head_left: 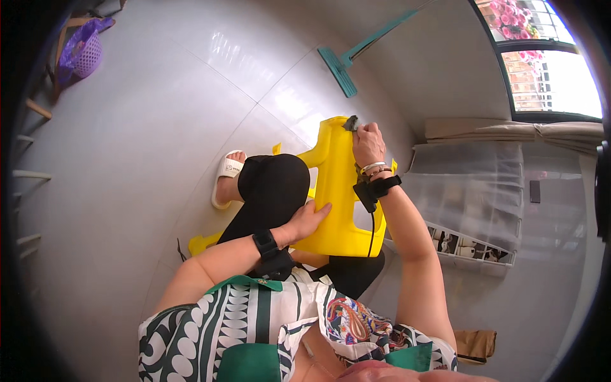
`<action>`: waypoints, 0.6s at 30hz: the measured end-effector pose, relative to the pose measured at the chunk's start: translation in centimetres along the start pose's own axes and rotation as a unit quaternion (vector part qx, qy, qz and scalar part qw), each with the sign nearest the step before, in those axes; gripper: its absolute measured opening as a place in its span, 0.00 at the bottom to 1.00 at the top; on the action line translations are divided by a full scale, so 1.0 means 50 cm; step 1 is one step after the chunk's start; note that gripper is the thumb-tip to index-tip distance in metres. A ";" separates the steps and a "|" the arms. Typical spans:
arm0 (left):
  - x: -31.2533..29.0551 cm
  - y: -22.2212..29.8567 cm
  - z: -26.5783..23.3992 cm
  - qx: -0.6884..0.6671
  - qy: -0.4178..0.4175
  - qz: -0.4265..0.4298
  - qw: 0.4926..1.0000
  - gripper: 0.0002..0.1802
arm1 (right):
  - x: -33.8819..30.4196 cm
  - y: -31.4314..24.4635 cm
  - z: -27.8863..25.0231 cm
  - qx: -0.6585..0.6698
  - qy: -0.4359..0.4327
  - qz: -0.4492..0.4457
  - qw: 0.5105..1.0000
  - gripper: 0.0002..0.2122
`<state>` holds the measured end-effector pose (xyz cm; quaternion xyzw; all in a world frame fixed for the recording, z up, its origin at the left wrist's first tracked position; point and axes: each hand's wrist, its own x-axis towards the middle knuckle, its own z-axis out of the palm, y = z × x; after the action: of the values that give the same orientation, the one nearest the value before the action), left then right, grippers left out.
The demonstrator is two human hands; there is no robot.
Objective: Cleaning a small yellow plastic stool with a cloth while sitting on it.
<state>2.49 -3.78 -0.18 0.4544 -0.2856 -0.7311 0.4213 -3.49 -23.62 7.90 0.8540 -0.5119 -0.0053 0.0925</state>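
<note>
**Two hands on one yellow plastic chair**

The left hand (pixel 307 219) lies open and flat against the side of the yellow plastic chair (pixel 336 191), fingers extended and touching its surface near the lower edge. The right hand (pixel 368 142) is closed around a small grey cloth (pixel 351 123), pressing it onto the top end of the chair. Each wrist carries one black strap; the right wrist also carries two bangles.

The chair counts one. It is glossy, bright yellow, moulded in a single piece, with one slot-shaped opening visible in its panel. It rests tilted against the person's lap, between the two forearms, with one yellow leg (pixel 203 242) showing by the floor on the left side.

The person's left knee (pixel 278 181), in black trousers, sits just beside the chair. One foot in one white sandal (pixel 226 175) rests on the white tiled floor (pixel 159 108).

Containers: one clear plastic storage box (pixel 474 197) stands to the right, near the chair; small dark and white items lie in its lower tray, too small to identify. One purple basket (pixel 84 54) stands well apart at upper left; its contents cannot be determined.

One teal flat mop (pixel 344 67) lies on the floor beyond the chair.
</note>
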 end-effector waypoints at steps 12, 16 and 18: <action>0.011 0.006 0.003 0.013 0.011 -0.004 1.000 0.31 | 0.045 -0.082 -0.015 -0.098 -0.093 -0.206 0.969 0.10; 0.006 0.002 0.007 0.011 0.029 0.001 1.000 0.25 | 0.052 -0.069 -0.006 -0.131 -0.089 -0.296 0.942 0.14; 0.005 0.005 0.008 0.012 0.025 -0.004 1.000 0.24 | 0.063 -0.066 -0.001 -0.130 -0.144 -0.278 0.941 0.15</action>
<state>2.16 -4.11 0.07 0.4787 -0.2819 -0.7178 0.4197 0.89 -24.88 7.69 0.9330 -0.2566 -0.2203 0.1233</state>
